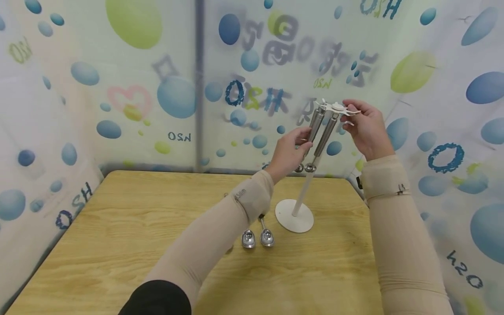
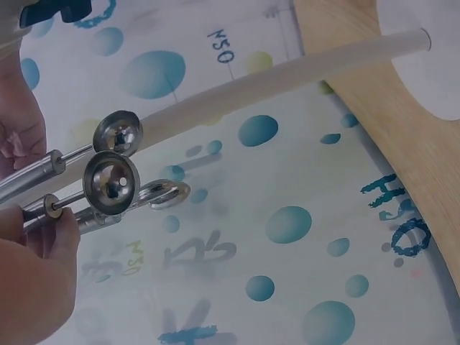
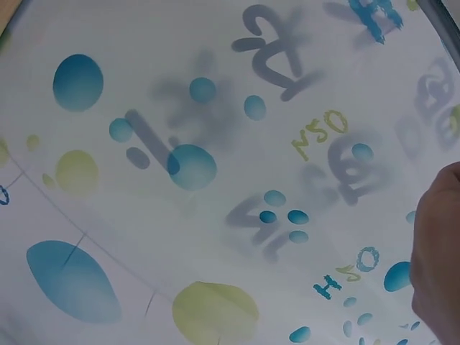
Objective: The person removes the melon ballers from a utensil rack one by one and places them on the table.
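Observation:
A white utensil stand has a round base, a slim pole and a hooked top. Metal melon ballers with small round bowls hang from its hooks. My left hand pinches one melon baller by its handle, close to the bowl. Beside that one are another round-bowled baller and one with a narrower bowl. With thumb and fingers, my right hand grips the stand's hooked top at its right side. Only part of the right hand shows in its wrist view.
On the wooden table lie two metal scoops, bowls toward me. My left forearm covers part of them and something else beside them. A printed curtain hangs behind the table and at both sides.

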`<state>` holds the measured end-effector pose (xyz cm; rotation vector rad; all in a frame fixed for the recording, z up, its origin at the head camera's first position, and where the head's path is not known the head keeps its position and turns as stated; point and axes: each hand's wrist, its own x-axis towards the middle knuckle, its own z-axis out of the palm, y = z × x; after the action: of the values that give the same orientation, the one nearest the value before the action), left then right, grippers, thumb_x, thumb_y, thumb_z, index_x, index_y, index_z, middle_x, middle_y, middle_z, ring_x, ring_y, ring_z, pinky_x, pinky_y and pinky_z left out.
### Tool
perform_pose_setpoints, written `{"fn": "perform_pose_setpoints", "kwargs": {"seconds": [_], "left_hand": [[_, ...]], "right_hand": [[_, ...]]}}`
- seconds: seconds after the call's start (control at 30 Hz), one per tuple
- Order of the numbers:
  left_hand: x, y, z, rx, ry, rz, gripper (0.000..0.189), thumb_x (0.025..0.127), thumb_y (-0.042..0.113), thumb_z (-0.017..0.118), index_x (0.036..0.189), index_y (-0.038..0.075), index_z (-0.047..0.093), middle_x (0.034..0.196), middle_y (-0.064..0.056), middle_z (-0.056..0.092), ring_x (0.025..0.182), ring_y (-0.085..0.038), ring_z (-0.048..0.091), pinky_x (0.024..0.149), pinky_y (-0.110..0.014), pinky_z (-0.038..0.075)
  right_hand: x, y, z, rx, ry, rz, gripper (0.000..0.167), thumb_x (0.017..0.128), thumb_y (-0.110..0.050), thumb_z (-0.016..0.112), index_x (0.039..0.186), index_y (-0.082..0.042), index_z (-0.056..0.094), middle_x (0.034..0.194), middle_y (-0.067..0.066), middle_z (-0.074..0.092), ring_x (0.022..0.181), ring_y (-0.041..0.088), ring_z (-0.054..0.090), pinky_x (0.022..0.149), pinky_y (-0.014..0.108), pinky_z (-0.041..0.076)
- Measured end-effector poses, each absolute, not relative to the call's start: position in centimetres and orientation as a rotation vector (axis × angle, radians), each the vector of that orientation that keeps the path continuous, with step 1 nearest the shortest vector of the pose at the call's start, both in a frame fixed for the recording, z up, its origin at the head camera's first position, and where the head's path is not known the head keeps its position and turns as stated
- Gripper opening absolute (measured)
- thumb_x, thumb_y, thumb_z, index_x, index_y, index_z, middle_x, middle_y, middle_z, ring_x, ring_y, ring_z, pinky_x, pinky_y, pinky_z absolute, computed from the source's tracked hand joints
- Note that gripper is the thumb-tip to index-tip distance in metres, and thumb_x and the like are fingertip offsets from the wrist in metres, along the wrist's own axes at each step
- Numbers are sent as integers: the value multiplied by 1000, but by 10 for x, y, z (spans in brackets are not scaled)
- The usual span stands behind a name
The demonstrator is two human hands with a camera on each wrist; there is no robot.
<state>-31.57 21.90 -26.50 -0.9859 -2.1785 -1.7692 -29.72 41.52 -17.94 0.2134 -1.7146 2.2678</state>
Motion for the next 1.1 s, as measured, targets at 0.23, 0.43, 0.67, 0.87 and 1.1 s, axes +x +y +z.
{"fn": "perform_pose_setpoints", "kwargs": {"seconds": [0.23,0.43,0.67,0.87,1.1], "left_hand": [[-316,215,-264,-1008,-2187,-1770,36,90,17,57,126,19,51,110,6,63,97,-3,57,80,-17,49],[-315,213,-261,-1034,-2206,-1742,45,91,19,56,134,26,44,114,7,61,98,-4,56,82,-19,49],[-313,211,-259,-1039,-2218,-1794,43,91,21,56,132,30,45,114,9,61,99,-3,56,82,-20,50],[-313,209,-255,-1079,-2212,-1787,43,90,20,58,131,28,47,114,8,61,98,-3,56,80,-20,50],[-310,203,-250,-1078,-2218,-1834,43,88,20,60,129,29,48,113,8,61,98,-4,57,78,-19,51]], "right_hand": [[-300,412,-182,194,-1716,2275,24,84,-12,62,106,-2,64,95,7,58,65,16,59,52,24,48],[-302,410,-181,176,-1692,2278,28,82,-13,64,107,-3,64,95,7,58,65,15,57,53,24,48],[-302,412,-180,114,-1671,2298,29,82,-13,64,109,-3,65,97,7,55,66,15,53,58,24,47],[-303,409,-178,132,-1640,2311,26,82,-11,64,107,-1,65,91,8,60,65,15,54,59,24,48],[-302,407,-178,137,-1634,2318,24,83,-9,63,106,-1,65,96,8,60,68,15,56,62,24,49]]}}
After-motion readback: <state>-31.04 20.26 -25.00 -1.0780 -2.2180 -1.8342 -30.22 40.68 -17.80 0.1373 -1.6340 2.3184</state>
